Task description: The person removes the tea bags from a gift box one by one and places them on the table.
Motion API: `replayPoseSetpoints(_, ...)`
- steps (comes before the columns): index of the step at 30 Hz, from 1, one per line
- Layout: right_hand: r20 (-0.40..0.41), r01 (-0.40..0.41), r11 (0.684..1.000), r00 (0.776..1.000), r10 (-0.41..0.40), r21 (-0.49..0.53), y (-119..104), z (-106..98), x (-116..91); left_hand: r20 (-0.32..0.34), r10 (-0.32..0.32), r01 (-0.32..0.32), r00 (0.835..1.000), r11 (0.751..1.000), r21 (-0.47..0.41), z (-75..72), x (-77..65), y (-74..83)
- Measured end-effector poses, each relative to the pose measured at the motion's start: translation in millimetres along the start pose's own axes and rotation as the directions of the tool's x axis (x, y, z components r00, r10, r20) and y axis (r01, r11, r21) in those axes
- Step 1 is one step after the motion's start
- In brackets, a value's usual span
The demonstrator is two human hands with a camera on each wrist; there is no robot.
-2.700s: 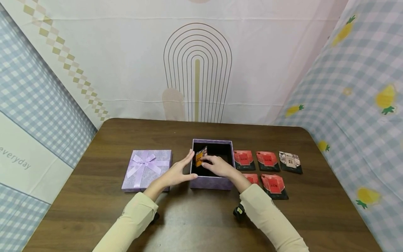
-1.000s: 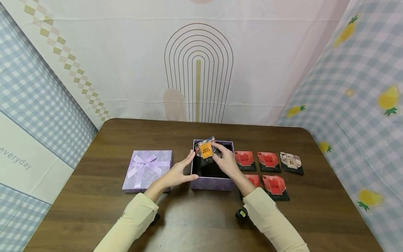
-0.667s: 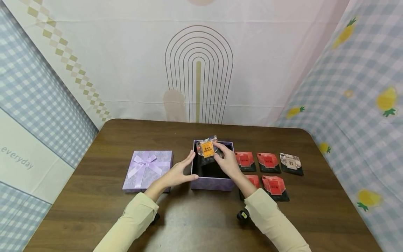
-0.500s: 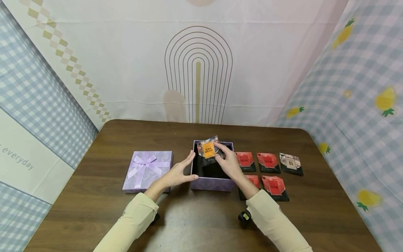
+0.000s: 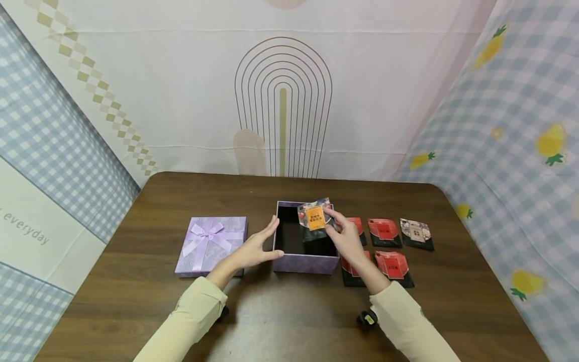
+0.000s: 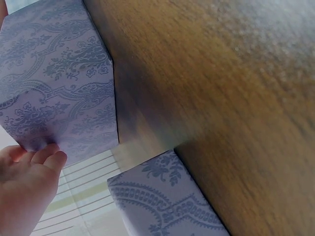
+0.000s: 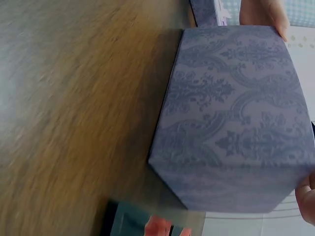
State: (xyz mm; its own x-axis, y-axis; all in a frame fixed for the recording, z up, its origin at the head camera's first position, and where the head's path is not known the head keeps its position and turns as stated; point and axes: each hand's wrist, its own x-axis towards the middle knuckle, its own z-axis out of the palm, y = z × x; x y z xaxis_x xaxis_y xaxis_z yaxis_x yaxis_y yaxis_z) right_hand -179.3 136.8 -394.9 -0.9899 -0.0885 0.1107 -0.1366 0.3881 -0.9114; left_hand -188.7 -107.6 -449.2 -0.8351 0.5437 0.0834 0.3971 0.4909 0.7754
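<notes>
1. Head view: your right hand (image 5: 350,240) has its grip pinched on the orange-labelled packet (image 5: 315,219), held over the right rim of the open lilac box (image 5: 304,262). Your left hand (image 5: 253,250) lies released, fingers straight against the box's left wall. A loose pinch could drop the packet inside. Red packets (image 5: 383,229) and the bowed lid (image 5: 210,243) lie on the brown wooden desk (image 5: 135,286), with patterned cloth hung around it.
2. Left wrist view: fingertips (image 6: 47,156) touch the box wall; a hard push could slide it.
3. Right wrist view: the box side fills the frame; the packet is hidden.
</notes>
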Motion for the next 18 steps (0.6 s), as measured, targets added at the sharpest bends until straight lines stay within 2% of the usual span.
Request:
replayPoseSetpoints(3,-0.011,-0.011,1.000,1.000,0.011,0.005,6,-7,-1,-0.002,0.001,-0.001,1.000,1.000,0.003,0.1,0.1,0.2)
replayPoseSetpoints(10,-0.033,-0.050,0.997,0.998,0.052,0.062,42,-23,1,0.002,-0.006,0.006,1.000,1.000,0.000,0.4,-0.1,-0.9)
replayPoseSetpoints(18,-0.095,-0.045,0.985,0.994,0.061,0.165,60,-41,-12,0.000,-0.002,0.002,1.000,1.000,0.004,0.5,-0.4,-1.1)
